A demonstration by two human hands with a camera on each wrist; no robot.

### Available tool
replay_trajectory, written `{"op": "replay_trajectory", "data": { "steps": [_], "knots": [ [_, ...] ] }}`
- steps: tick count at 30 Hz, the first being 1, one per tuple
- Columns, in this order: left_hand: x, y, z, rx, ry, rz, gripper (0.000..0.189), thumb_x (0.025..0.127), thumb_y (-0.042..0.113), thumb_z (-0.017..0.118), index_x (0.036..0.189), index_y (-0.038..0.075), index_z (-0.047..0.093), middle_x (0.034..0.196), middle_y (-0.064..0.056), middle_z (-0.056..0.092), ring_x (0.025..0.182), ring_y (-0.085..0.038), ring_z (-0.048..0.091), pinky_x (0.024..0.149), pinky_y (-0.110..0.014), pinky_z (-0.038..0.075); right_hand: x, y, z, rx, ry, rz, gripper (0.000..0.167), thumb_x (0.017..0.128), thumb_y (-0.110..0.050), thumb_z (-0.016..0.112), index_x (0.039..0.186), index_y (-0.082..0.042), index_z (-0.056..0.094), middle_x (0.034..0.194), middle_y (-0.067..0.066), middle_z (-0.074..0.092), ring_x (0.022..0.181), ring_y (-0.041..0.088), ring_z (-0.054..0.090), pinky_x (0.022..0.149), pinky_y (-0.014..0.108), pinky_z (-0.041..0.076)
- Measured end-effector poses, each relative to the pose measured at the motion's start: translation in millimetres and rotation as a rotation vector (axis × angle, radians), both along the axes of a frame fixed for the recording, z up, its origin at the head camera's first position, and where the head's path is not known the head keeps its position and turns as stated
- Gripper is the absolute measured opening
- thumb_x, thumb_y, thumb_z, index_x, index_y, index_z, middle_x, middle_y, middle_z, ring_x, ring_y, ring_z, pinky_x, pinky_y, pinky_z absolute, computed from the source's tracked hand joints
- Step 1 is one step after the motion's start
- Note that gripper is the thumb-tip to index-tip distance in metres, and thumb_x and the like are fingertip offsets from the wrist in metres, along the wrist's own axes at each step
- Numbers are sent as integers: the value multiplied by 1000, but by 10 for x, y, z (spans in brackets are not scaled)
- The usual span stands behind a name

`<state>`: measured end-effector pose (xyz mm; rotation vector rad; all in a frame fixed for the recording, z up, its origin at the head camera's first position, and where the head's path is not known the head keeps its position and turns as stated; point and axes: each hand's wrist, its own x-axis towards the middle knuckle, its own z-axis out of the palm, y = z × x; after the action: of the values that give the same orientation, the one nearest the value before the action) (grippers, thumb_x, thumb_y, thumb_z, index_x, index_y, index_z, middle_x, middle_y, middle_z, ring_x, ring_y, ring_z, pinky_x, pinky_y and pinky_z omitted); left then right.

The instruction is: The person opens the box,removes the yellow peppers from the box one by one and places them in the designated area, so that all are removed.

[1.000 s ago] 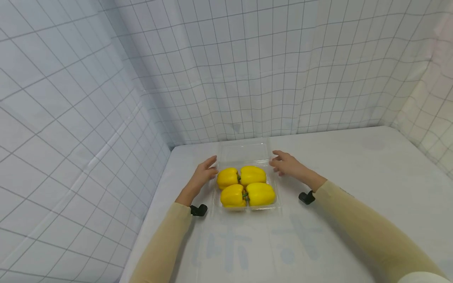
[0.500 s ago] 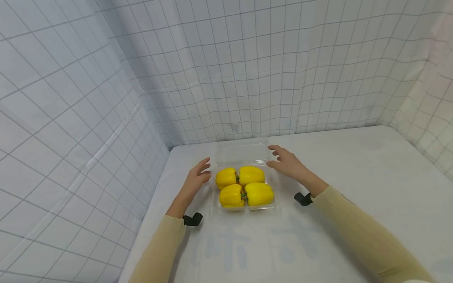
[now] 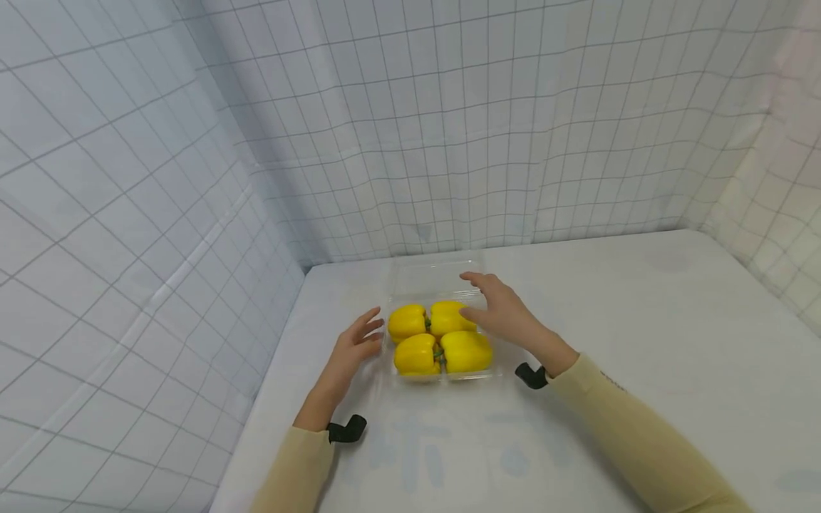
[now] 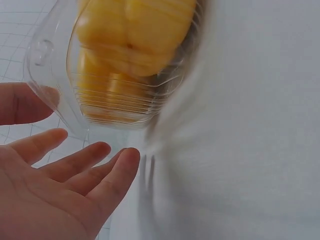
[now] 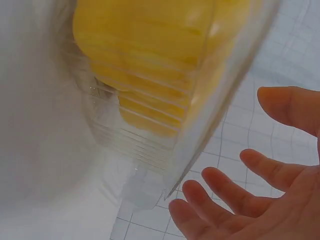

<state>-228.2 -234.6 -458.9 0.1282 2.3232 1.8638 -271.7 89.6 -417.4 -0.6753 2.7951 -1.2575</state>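
A clear plastic clamshell box [image 3: 497, 369] stands on the white table, its lid [image 3: 426, 274] folded back flat behind it. Several yellow bell peppers [image 3: 467, 351] lie inside in two rows, stems toward the middle. My left hand [image 3: 349, 353] is beside the box's left wall, fingers spread. In the left wrist view its thumb tip [image 4: 50, 97] shows through the clear rim; whether it touches is unclear. My right hand [image 3: 507, 310] hovers over the right edge, thumb in front of the back right pepper [image 3: 445, 317]. From the right wrist, its fingers [image 5: 220, 192] appear relaxed, holding nothing.
White cloth with a grey grid hangs behind the table [image 3: 628, 313] and along the left [image 3: 115, 235] and right sides. Black wrist cameras [image 3: 347, 429] sit on both wrists. The lid reaches near the back cloth.
My left hand has drawn away from the box's back left corner and come nearer to me. My right hand has moved left, over the box's right edge. Box and peppers stay put.
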Motion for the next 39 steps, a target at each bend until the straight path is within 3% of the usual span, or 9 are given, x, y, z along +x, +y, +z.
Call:
{"op": "replay_trajectory", "data": {
  "steps": [5, 12, 18, 25, 31, 39],
  "knots": [
    [118, -23, -30, 26, 3, -36, 66, 98, 10, 59, 158, 22, 34, 154, -12, 43, 138, -31, 46, 108, -49, 39, 33, -107, 3, 77, 88, 25, 65, 94, -29, 71, 152, -16, 44, 139, 17, 50, 119, 39, 54, 98, 56, 45],
    [197, -56, -93, 33, 14, -82, 64, 101, 15, 59, 158, 27, 33, 154, -10, 44, 138, -28, 46, 109, -51, 38, 17, -201, 3, 150, 70, 19, 64, 93, -37, 71, 150, -20, 46, 129, 14, 54, 106, 29, 57, 88, 48, 51],
    [219, -82, -105, 33, 7, -104, 64, 102, 20, 58, 159, 30, 30, 154, -10, 44, 140, -27, 44, 112, -54, 33, -1, -252, 16, 175, 43, 41, 64, 92, -42, 72, 148, -21, 50, 124, 12, 55, 108, 27, 58, 85, 46, 52],
    [206, -88, -171, 28, 5, -118, 65, 103, 22, 57, 160, 30, 28, 153, -11, 45, 142, -27, 40, 114, -56, 29, -41, -313, -24, 225, -25, 37, 69, 88, -51, 72, 147, -20, 53, 112, 9, 52, 89, 24, 54, 73, 40, 48],
    [225, -64, -187, 15, 21, -126, 63, 103, 23, 56, 159, 32, 28, 152, -11, 47, 141, -28, 42, 113, -56, 29, -87, -370, -76, 301, -38, 2, 74, 83, -56, 76, 146, -23, 54, 113, 8, 49, 93, 24, 50, 71, 38, 47],
    [225, -44, -214, 3, 47, -113, 62, 103, 24, 55, 159, 32, 29, 151, -11, 48, 141, -28, 41, 113, -57, 28, -81, -438, -65, 315, -51, -45, 75, 79, -54, 79, 144, -21, 58, 113, 11, 47, 98, 28, 48, 67, 38, 46]
  ]
}}
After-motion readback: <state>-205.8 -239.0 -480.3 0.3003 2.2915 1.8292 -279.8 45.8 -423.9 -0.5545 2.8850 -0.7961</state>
